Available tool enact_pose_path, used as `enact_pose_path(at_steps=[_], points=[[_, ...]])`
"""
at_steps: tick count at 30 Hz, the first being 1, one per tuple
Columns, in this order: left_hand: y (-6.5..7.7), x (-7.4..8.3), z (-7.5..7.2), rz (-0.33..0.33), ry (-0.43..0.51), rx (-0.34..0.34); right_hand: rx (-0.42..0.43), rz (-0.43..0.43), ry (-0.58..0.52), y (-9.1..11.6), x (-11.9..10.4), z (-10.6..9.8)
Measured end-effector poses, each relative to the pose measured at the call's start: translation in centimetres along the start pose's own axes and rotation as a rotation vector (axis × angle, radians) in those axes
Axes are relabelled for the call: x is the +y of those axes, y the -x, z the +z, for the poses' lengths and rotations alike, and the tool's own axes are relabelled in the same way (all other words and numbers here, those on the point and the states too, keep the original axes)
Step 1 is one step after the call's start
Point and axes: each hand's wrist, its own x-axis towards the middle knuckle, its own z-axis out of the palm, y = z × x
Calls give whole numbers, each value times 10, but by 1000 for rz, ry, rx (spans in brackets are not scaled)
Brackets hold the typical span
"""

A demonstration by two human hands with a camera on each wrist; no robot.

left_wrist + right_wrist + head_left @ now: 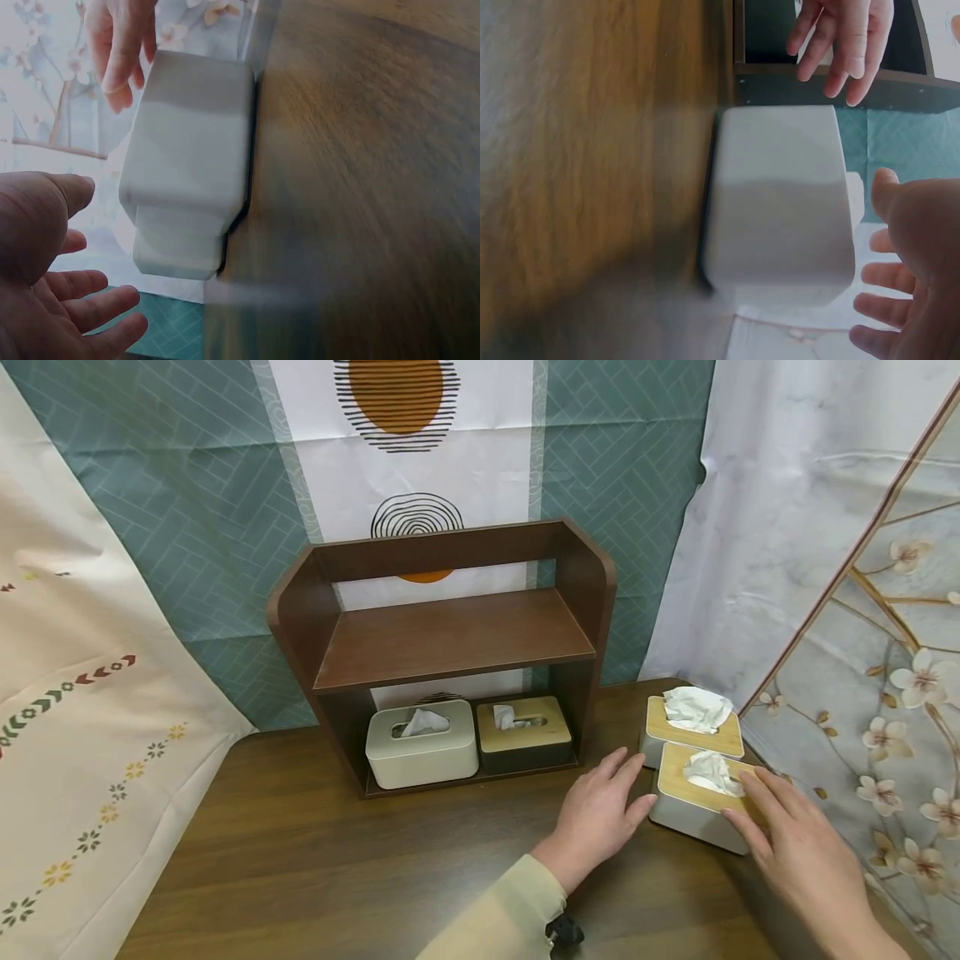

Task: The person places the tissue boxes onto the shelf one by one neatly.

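Two tissue boxes with pale bodies and wooden lids sit at the right of the table, a front tissue box point(693, 817) and a rear tissue box point(654, 745) close behind it. White tissue sticks up from both. My left hand point(596, 814) is just left of the front box, fingers spread and holding nothing. Over that box's right end, in the head view, reach the fingers of my right hand point(806, 852). In the right wrist view a gap shows between the right hand point(922, 255) and the front box point(780, 195); its fingers are loosely extended.
A brown two-tier shelf point(457, 631) stands at the back of the wooden table point(337, 877). Its lower tier holds a cream tissue box point(423, 760) and a dark tissue box with wooden lid point(525, 743). Patterned curtains point(847, 693) hang around the table.
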Motion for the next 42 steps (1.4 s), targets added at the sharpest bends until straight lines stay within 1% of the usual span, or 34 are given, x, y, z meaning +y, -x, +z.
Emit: enact_pose_path(at_steps=[5, 13, 18, 25, 29, 32, 37, 42], points=[[-4, 6, 2, 5, -7, -7, -28, 43, 32, 6, 5, -1], [-7, 10, 7, -14, 19, -30, -69, 75, 52, 14, 10, -2], [-8, 14, 10, -11, 13, -34, -104, 101, 80, 17, 12, -1], [-9, 16, 14, -8, 3, -44, -102, 115, 75, 19, 13, 1], [-11, 16, 16, -6, 3, -53, -148, 171, 70, 17, 11, 1], [-11, 17, 17, 16, -1, -46, -190, 213, 71, 16, 11, 1], [-11, 17, 20, 46, -21, -32, -181, 219, 53, 17, 10, 2], [-11, 18, 23, 51, -24, -31, -170, 219, 50, 18, 10, 3]])
